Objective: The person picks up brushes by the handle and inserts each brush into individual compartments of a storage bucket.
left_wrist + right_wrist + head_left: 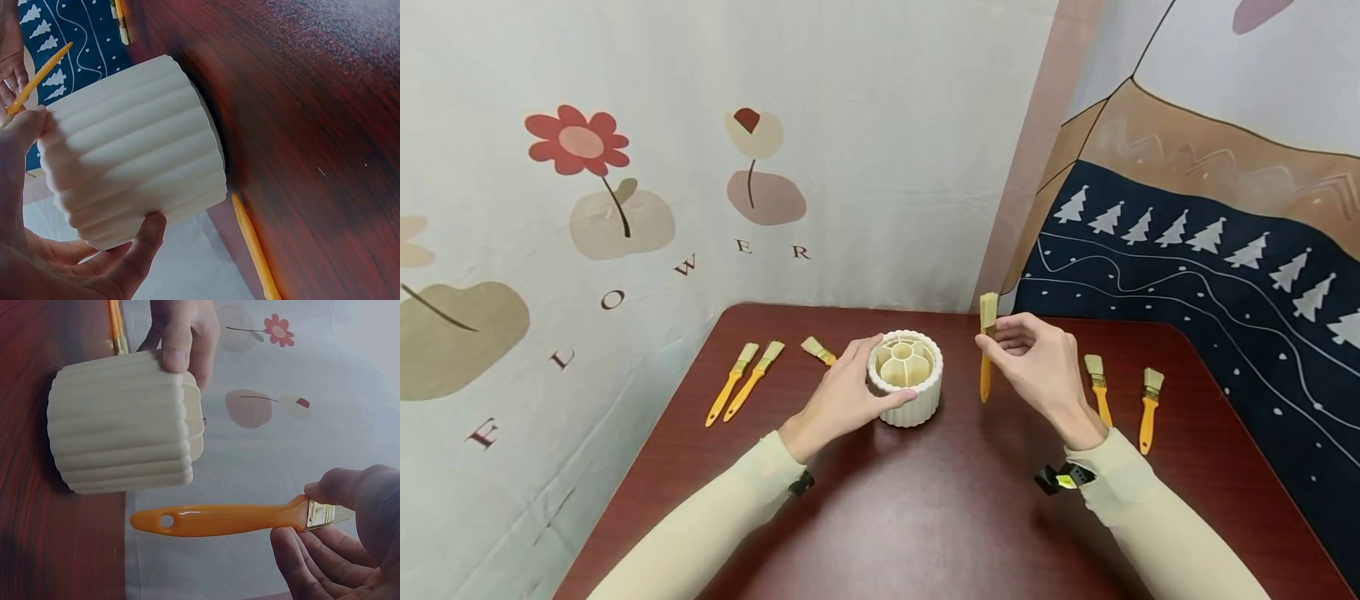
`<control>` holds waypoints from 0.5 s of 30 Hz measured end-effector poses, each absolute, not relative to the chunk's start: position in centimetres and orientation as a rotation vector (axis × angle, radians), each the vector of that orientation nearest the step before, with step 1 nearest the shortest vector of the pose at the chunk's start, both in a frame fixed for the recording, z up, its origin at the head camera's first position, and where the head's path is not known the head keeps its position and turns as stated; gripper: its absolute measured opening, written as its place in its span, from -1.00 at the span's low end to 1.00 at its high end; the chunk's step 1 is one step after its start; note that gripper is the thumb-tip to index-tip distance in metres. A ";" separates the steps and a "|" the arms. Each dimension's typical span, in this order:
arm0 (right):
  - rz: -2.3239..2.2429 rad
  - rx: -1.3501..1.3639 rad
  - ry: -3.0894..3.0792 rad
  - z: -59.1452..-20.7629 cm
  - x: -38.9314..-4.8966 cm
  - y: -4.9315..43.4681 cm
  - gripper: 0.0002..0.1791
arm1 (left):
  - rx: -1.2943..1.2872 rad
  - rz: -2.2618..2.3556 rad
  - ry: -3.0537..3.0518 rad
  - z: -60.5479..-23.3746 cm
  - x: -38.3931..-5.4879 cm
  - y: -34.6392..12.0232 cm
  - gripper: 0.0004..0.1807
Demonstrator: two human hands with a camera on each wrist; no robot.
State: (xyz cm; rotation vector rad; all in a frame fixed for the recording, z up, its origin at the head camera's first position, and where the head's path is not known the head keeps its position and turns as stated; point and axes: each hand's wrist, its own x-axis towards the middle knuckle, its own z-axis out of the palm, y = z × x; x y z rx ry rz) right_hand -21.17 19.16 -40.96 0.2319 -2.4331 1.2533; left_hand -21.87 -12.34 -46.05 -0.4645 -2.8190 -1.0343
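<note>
A cream ribbed round holder (904,404) with petal-shaped compartments stands upright on the table. My left hand (844,392) grips it around the left side, thumb across the front near the rim. To the right of the holder, my right hand (1037,367) pinches a paintbrush (219,520) near its metal band. That brush is upright, bristles up, its orange handle pointing down toward the table. In the right wrist view the handle has a hole near its end. No brush shows in the holder's compartments.
On the left of the dark red table (910,517) lie two brushes (752,382), and another brush (818,350) is partly hidden behind my left hand. Two more brushes (1150,408) lie at the right. A printed cloth (880,167) hangs behind the table.
</note>
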 end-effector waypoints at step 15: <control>1.317 0.299 -2.343 -40.4 -20.8 18.3 -0.63 | -0.467 -1.025 -2.821 -46.2 -22.1 -12.4 0.25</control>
